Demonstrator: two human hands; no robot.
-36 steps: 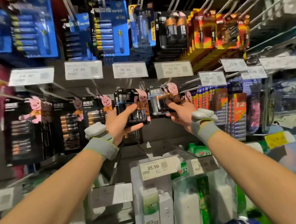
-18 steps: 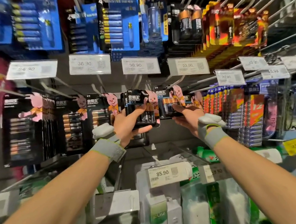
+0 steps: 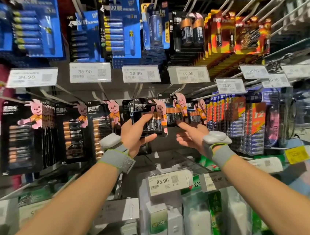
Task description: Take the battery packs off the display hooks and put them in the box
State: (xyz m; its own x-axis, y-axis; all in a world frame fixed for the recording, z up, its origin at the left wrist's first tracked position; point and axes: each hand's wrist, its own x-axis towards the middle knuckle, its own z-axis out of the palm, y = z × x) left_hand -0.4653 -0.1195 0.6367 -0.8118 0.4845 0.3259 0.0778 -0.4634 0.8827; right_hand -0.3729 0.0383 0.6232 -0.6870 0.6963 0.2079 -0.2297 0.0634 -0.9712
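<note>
My left hand (image 3: 135, 136) grips a black Duracell battery pack (image 3: 148, 116) with a pink rabbit on its card, thumb under its lower edge, in front of the middle row of hooks. Just right of it hangs another black pack (image 3: 173, 111) on its hook. My right hand (image 3: 192, 134) is below that pack with fingers spread, the fingertips at its bottom edge, holding nothing. More black packs (image 3: 101, 126) hang on hooks to the left. No box is in view.
Blue battery packs (image 3: 120, 29) and red-orange packs (image 3: 237, 34) hang on the upper hooks. Price tags (image 3: 141, 73) stick out on hook ends. Blue twelve-packs (image 3: 254, 124) hang at right. White power strips (image 3: 165, 223) hang below my arms.
My right hand has dropped away from the hanging pack and opened beneath it. My left hand still grips its pack, now a little farther right and nearer.
</note>
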